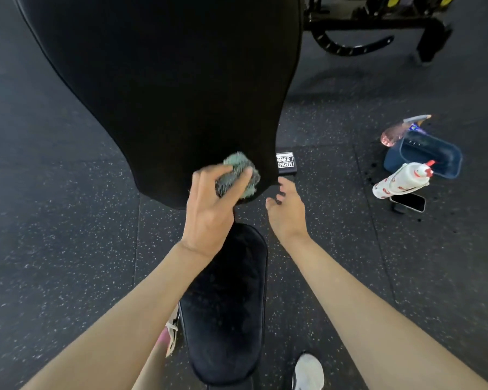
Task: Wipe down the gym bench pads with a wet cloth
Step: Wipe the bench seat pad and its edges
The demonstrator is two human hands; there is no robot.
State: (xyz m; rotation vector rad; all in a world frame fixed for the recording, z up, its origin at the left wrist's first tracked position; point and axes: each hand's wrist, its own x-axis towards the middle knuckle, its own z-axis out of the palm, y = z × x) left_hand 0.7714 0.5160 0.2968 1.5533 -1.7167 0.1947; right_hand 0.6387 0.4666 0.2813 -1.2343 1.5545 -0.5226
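At lower edge of back pad (166,94), balled green cloth (238,175) is gripped by left hand (209,204) and pressed onto vinyl. Right hand (286,209) is held loose, nothing grasped, just beside frame label (285,161). Tip, imo: cloth better flattened, long overlapping strokes run edge to edge. Seat pad (226,299) looks damp-streaked. Speckled rubber floor (54,220); spray bottle (400,178), blue tub (423,156), phone (409,202) parked off right.

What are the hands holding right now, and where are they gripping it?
The left hand grips the bunched green cloth around its middle, low on the back pad. The right hand holds nothing.
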